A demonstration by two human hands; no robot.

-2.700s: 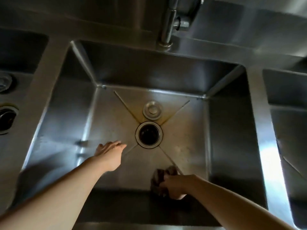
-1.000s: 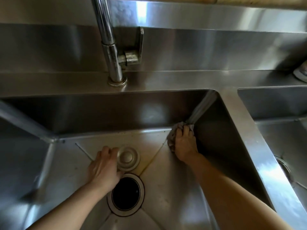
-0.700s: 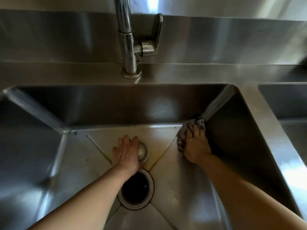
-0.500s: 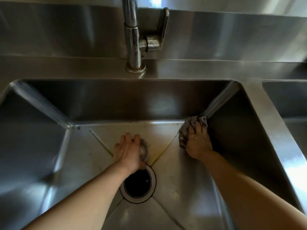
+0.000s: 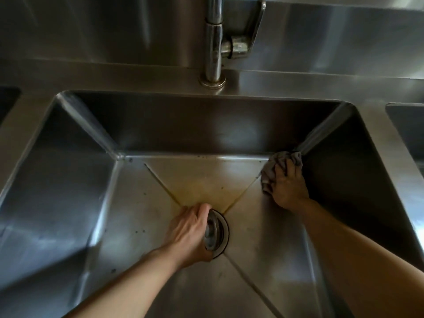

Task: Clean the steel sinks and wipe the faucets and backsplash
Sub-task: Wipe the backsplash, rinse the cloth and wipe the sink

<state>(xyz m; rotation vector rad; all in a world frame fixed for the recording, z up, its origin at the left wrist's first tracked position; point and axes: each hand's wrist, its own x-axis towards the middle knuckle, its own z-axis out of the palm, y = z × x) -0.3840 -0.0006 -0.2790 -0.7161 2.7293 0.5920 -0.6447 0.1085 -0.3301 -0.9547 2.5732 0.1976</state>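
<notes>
The steel sink (image 5: 68, 203) fills the view, a deep square basin with creases running from its corners to the drain (image 5: 226, 232) in the middle of the floor. The left hand (image 5: 188, 235) curls round a round metal drain stopper (image 5: 212, 235), held on edge right over the drain opening, so the hand and stopper hide most of the hole. The right hand (image 5: 286, 187) presses a crumpled grey cloth (image 5: 275, 166) into the far right bottom corner, fingers bent over the cloth and gripping it against the floor where the back and right walls meet. Yellowish staining spreads over the floor panel between the drain and the back wall, with dark specks scattered along the back edge and on the left part of the floor. Behind the basin the faucet (image 5: 213, 49) rises from the rear ledge, its lever handle (image 5: 252, 28) pointing up on the right side, and the backsplash (image 5: 91, 31) stands behind it. The edges of neighbouring basins show at far left and at far right (image 5: 408, 125). No brand, label or writing can be read on any surface.
</notes>
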